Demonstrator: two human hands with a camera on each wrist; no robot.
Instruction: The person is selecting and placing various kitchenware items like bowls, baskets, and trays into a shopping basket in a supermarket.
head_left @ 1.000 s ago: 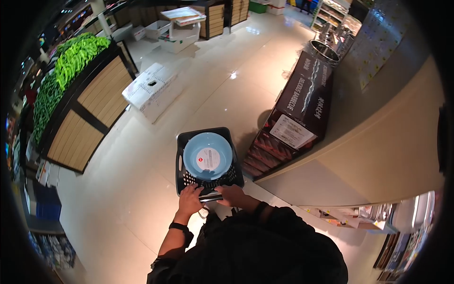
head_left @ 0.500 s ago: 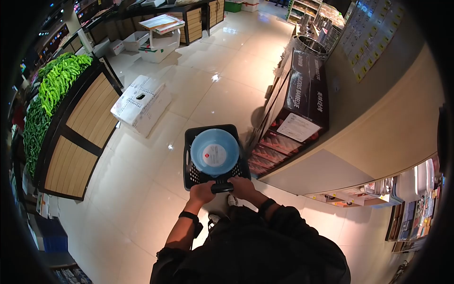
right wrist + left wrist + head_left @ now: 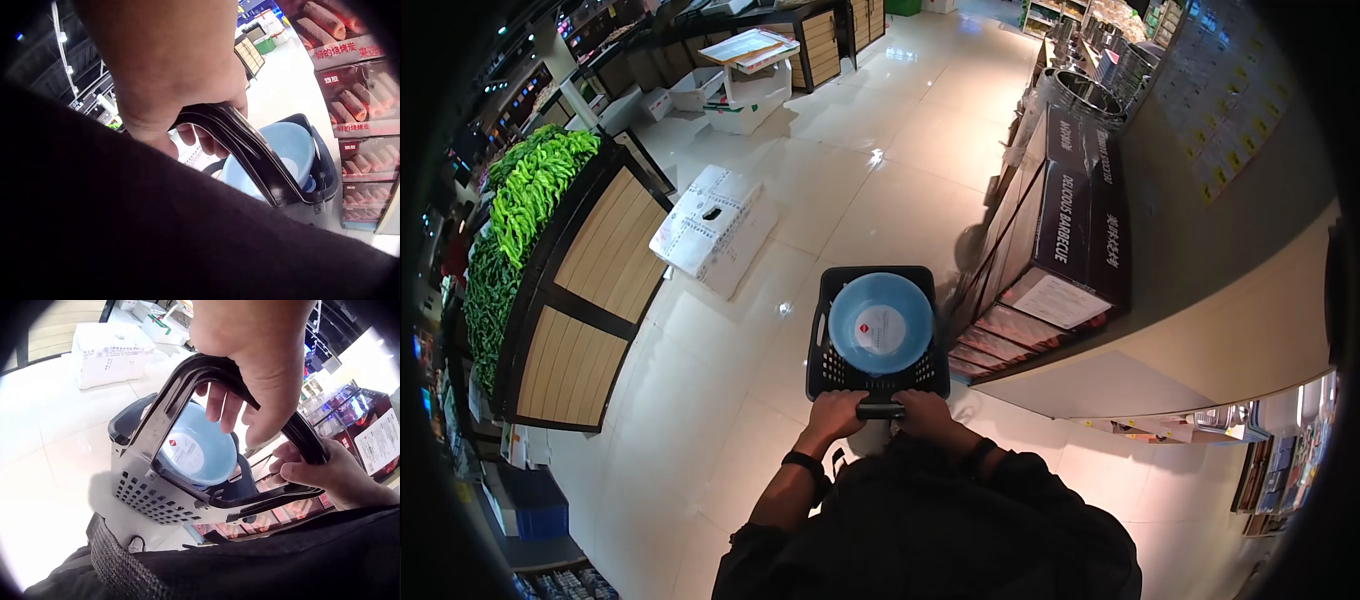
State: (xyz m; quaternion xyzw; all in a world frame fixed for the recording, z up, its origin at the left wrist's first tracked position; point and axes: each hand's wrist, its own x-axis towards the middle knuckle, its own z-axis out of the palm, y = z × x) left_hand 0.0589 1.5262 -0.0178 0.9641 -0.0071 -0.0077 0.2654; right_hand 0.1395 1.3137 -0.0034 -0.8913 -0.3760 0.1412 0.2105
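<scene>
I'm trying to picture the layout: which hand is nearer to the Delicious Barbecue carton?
The right hand, gripping the basket handle on the side toward the Delicious Barbecue carton; the left hand grips it farther away.

L grip (image 3: 835,413) & R grip (image 3: 926,412) both hold handle (image 3: 881,411) of blk basket (image 3: 813,365); lt-blue basin (image 3: 880,290) w/ round white label (image 3: 882,330) sits in it. White box (image 3: 705,218) on flr (image 3: 720,370) ahead L, nr wood-panelled stand (image 3: 612,240) heaped w/ grn peppers (image 3: 532,195). To R, dk "DELICIOUS BARBECUE" ctns (image 3: 1085,205) nr basket.
</scene>
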